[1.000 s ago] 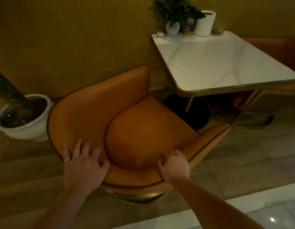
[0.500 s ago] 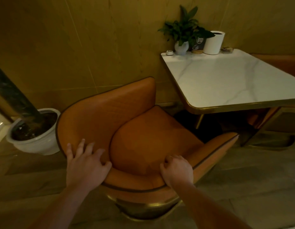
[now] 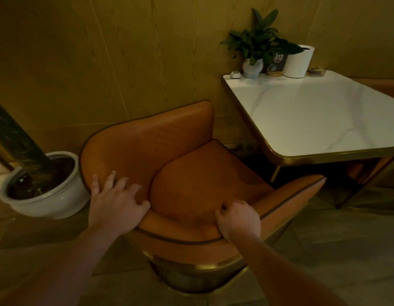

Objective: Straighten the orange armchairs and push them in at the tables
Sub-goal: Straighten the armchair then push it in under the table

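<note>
An orange armchair (image 3: 191, 173) with a curved back and a gold base stands below me, its open front turned toward the white marble table (image 3: 313, 120) at the right. My left hand (image 3: 116, 202) lies spread flat on the inside of the chair's back rim, fingers straight. My right hand (image 3: 238, 219) grips the top edge of the back rim, fingers curled over it toward the seat cushion. The chair's right arm reaches under the table's gold-edged corner.
A large white planter (image 3: 43, 195) with a dark trunk stands close to the chair's left side. The wood-panelled wall runs behind. On the table's far edge sit a small potted plant (image 3: 253, 67), a white cup (image 3: 299, 61) and a sign. Another orange seat (image 3: 377, 85) shows beyond the table.
The view has tilted up and moved closer. The chair has shifted slightly toward the table and wall. Both hands keep their places on the back rim.
</note>
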A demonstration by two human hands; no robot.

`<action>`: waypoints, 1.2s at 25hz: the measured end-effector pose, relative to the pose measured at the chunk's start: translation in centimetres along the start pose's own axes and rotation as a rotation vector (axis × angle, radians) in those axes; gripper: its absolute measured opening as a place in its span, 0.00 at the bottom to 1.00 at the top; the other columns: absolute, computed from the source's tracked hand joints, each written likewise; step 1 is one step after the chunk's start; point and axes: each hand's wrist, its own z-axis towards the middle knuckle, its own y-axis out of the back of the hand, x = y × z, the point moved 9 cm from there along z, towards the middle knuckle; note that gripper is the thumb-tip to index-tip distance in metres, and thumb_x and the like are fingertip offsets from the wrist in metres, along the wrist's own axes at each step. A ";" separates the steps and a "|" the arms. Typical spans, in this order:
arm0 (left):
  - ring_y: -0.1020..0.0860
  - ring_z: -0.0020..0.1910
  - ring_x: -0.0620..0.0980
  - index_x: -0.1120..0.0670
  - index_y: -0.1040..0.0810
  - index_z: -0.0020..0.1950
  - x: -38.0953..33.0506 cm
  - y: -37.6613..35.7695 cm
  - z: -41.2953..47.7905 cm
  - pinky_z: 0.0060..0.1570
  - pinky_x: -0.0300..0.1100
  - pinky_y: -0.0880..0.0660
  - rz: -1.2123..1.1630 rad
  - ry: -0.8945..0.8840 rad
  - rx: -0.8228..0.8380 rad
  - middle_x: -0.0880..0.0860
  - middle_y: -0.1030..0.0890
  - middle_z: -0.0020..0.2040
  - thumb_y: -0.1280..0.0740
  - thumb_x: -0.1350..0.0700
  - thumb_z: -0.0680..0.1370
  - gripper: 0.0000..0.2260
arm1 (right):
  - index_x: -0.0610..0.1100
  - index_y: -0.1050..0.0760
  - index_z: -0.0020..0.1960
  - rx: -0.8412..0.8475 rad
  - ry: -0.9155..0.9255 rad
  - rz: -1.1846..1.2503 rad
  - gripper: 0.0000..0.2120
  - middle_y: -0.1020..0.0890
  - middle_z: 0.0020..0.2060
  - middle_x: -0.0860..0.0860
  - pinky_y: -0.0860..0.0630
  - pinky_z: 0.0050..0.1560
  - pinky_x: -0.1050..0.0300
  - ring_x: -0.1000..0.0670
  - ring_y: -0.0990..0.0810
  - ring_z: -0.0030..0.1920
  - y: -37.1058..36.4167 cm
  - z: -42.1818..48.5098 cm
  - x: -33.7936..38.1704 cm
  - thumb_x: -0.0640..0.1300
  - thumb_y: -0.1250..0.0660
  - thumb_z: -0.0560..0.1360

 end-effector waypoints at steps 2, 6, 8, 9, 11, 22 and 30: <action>0.48 0.80 0.55 0.38 0.30 0.72 0.4 -0.1 1.6 0.75 0.63 0.61 -0.002 -0.012 -0.004 0.47 0.34 0.77 0.52 0.30 0.74 0.30 | 0.52 0.26 0.42 0.001 -0.012 -0.007 0.14 0.27 0.36 0.56 0.29 0.42 0.56 0.52 0.28 0.40 -0.3 1.4 0.6 0.57 0.44 0.78; 0.48 0.80 0.55 0.38 0.31 0.73 1.2 -0.2 5.0 0.76 0.64 0.60 0.010 -0.037 0.000 0.47 0.34 0.77 0.52 0.30 0.75 0.30 | 0.52 0.23 0.46 -0.003 -0.026 -0.002 0.14 0.24 0.40 0.54 0.26 0.44 0.55 0.52 0.26 0.43 -0.6 4.1 2.1 0.56 0.45 0.80; 0.48 0.80 0.56 0.38 0.32 0.73 1.7 -0.4 6.8 0.76 0.64 0.60 0.010 -0.045 0.008 0.47 0.34 0.77 0.52 0.30 0.76 0.29 | 0.52 0.22 0.48 -0.005 -0.042 0.005 0.15 0.24 0.42 0.54 0.24 0.47 0.55 0.53 0.25 0.43 -0.9 5.5 2.9 0.56 0.45 0.80; 0.48 0.80 0.56 0.38 0.32 0.73 2.0 -0.5 7.7 0.76 0.64 0.59 0.003 -0.049 0.007 0.47 0.34 0.77 0.52 0.30 0.75 0.29 | 0.52 0.22 0.48 -0.008 -0.049 0.007 0.15 0.23 0.42 0.55 0.24 0.48 0.55 0.53 0.25 0.43 -1.0 6.1 3.3 0.56 0.45 0.80; 0.47 0.80 0.56 0.38 0.31 0.73 2.3 -0.6 9.1 0.76 0.64 0.58 0.000 -0.064 -0.001 0.48 0.33 0.77 0.52 0.30 0.75 0.30 | 0.52 0.22 0.48 -0.015 -0.056 0.005 0.15 0.23 0.42 0.55 0.23 0.48 0.55 0.54 0.25 0.43 -1.1 7.3 3.7 0.56 0.45 0.80; 0.49 0.80 0.55 0.38 0.32 0.73 3.3 -1.6 16.5 0.76 0.63 0.59 0.033 -0.074 0.037 0.47 0.35 0.77 0.52 0.31 0.75 0.29 | 0.54 0.25 0.53 -0.032 -0.060 0.025 0.14 0.24 0.45 0.56 0.31 0.46 0.56 0.54 0.30 0.45 -1.9 13.8 5.4 0.58 0.47 0.80; 0.51 0.80 0.55 0.38 0.32 0.74 3.7 -2.4 21.0 0.74 0.63 0.63 0.050 -0.070 0.095 0.48 0.36 0.78 0.53 0.31 0.74 0.31 | 0.53 0.23 0.53 -0.009 -0.049 0.028 0.17 0.22 0.46 0.55 0.26 0.53 0.53 0.53 0.26 0.49 -2.6 17.9 6.0 0.58 0.48 0.80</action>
